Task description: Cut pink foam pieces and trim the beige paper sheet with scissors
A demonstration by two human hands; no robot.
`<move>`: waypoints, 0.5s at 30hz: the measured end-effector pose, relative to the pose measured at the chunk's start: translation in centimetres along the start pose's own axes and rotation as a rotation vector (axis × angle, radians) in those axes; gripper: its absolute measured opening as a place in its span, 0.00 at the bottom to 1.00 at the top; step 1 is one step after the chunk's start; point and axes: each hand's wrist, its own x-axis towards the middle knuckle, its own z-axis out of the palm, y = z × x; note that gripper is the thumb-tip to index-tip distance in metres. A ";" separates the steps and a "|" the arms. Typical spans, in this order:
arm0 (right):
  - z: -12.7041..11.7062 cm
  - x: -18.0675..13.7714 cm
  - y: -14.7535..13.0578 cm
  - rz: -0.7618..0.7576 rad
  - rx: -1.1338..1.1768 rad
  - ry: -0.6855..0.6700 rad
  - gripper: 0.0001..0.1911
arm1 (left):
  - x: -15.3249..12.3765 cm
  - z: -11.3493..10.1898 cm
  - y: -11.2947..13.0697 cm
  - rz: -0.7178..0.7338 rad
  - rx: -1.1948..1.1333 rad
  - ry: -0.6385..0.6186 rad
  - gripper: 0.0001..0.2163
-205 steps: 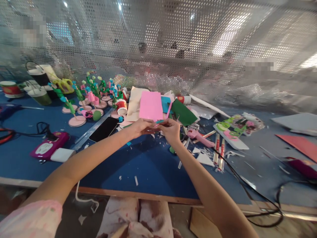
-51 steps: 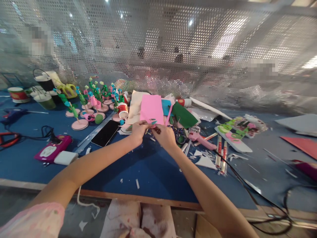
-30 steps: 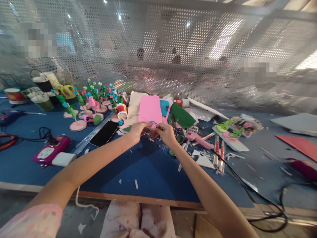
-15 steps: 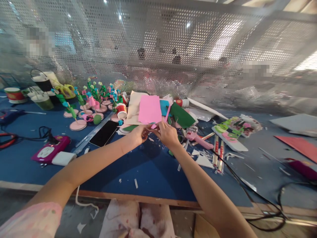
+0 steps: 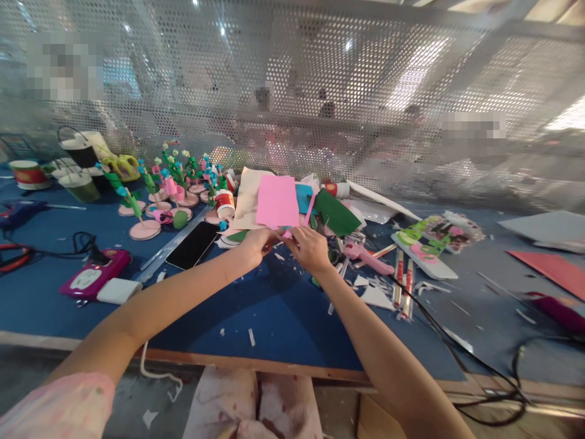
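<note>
My left hand [image 5: 261,245] and my right hand [image 5: 309,247] meet over the middle of the table, fingertips pinched close together. Between them is a small pink paper piece [image 5: 287,233], partly covered by my fingers, with a bit of blue-green at its edge. Just beyond my fingertips lies a pink paper sheet [image 5: 276,201] on top of a cream sheet [image 5: 247,198]. Blue paper [image 5: 303,198] and a dark green sheet [image 5: 337,212] are to the right of it. A pink glue gun [image 5: 368,258] rests right of my right hand.
Left of my hands lie a black phone [image 5: 192,245], a clear ruler [image 5: 171,247] and a purple power strip [image 5: 95,274]. Several paper flowers on round bases [image 5: 145,230] stand behind. Paper scraps [image 5: 377,297] and a black cable [image 5: 436,326] are on the right. A perforated metal screen [image 5: 292,110] closes the back.
Both hands stay pinched together in nearly the same place, with only slight finger movement around the small pink paper piece. The objects on the table look unmoved.
</note>
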 end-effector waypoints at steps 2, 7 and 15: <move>0.1 0.0 -0.1 0.170 0.225 -0.016 0.20 | -0.1 -0.2 0.1 0.147 0.028 -0.063 0.08; 1.1 0.3 -1.7 0.636 0.824 -0.018 0.22 | -0.6 -0.2 0.2 0.401 0.087 -0.100 0.07; 1.3 0.8 -3.4 0.809 1.026 0.167 0.21 | 0.6 -0.5 -0.8 0.530 0.059 -0.257 0.08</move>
